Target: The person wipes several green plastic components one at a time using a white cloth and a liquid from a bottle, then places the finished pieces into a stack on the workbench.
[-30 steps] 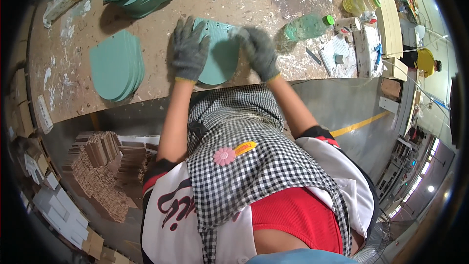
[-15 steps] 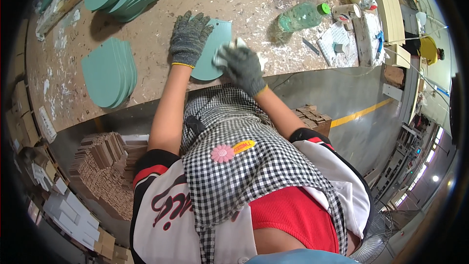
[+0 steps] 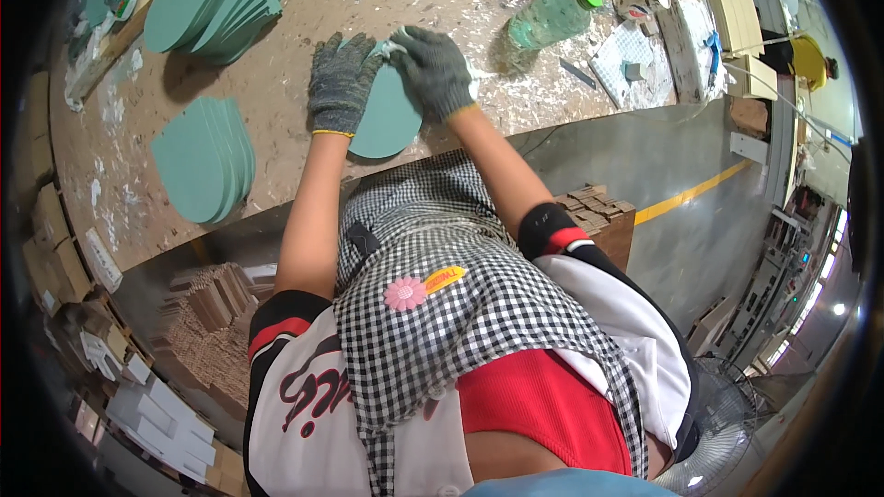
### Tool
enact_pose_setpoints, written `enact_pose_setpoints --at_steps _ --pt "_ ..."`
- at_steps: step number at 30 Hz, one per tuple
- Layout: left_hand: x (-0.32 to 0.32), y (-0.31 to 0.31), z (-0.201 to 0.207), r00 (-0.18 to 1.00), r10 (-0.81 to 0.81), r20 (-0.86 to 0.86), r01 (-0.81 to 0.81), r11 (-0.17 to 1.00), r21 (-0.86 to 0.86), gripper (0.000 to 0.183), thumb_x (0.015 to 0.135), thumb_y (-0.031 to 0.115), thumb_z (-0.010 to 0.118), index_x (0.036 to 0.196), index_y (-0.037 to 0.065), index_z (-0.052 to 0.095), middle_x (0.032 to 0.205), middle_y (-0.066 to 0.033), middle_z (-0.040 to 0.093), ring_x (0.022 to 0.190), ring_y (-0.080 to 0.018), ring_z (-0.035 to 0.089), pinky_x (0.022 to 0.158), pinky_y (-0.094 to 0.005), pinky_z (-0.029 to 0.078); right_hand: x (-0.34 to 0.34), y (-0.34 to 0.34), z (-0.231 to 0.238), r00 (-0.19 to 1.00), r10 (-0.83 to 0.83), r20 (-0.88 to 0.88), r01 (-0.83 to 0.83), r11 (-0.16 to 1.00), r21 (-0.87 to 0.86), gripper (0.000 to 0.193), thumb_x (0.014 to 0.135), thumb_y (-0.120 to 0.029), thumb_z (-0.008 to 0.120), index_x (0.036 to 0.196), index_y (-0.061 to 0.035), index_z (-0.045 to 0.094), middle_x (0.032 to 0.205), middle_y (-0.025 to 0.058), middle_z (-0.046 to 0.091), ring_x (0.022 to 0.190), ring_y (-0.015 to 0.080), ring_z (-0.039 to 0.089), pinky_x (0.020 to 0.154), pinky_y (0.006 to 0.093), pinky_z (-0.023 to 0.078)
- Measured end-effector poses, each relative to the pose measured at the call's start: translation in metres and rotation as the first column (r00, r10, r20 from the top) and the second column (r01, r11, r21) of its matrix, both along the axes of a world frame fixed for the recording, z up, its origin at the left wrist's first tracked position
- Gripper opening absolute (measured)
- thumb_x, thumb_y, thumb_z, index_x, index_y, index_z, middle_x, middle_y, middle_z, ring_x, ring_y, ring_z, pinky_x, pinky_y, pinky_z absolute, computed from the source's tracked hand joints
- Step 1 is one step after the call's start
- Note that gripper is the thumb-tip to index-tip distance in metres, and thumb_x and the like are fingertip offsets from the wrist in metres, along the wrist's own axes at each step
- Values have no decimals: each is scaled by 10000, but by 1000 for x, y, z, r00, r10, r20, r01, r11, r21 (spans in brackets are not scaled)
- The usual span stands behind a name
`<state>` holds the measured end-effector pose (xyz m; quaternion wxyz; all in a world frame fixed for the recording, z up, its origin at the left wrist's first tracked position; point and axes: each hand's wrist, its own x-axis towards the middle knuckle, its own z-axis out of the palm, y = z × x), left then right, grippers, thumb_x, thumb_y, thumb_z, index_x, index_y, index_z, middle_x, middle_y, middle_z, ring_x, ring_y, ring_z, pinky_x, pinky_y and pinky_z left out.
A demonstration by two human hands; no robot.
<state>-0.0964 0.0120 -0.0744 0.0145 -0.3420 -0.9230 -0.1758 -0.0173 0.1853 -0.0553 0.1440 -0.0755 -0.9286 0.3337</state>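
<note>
A green rounded panel lies near the front edge of the scuffed surface, between the person's gloved hands. The left hand lies over the panel's left side, its grip flattened, fingers extended and closed around nothing. The right hand covers the upper right, its grip curled over a whitish cloth, mostly hidden. To the left sit a low stack of similar panels and, farther back, a fanned pile; a green-capped bottle lies to the right.
</note>
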Motion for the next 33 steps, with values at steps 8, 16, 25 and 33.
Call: enact_pose_setpoints --at_steps 8,16,25,33 --pt "3 -10 -8 992 69 102 -80 991 105 374 981 287 557 1294 111 663 1381 -92 621 1350 -339 458 1180 -452 306 138 -29 34 905 392 165 -416 896 157 472 867 -208 690 1333 -195 620 1417 72 572 996 254 642 859 387 541" --pt "-8 4 5 998 7 56 -7 1000 10 311 982 263 577 1187 74 714 1235 -149 682 1169 -341 593 1072 -448 411 105 119 98 832 -152 -534 161 987 -30 408 905 -80 693 1312 -99 656 1146 122 725 946 236 693 798 361 571" --pt "-18 -1 -18 993 59 101 -67 994 81 384 1027 326 493 1227 63 688 1286 -163 659 1233 -352 573 1119 -461 385 48 178 116 861 -298 -413 460 801 383 416 891 -238 737 1296 -174 664 1210 229 663 1069 401 640 929 468 508" --pt "-21 -14 -29 999 17 -41 -13 996 84 372 1036 302 464 1230 68 678 1275 -157 659 1221 -352 573 1106 -452 396 26 184 88 871 -251 -423 405 854 327 522 856 -324 771 1280 -64 612 1075 207 674 990 389 655 855 464 525"
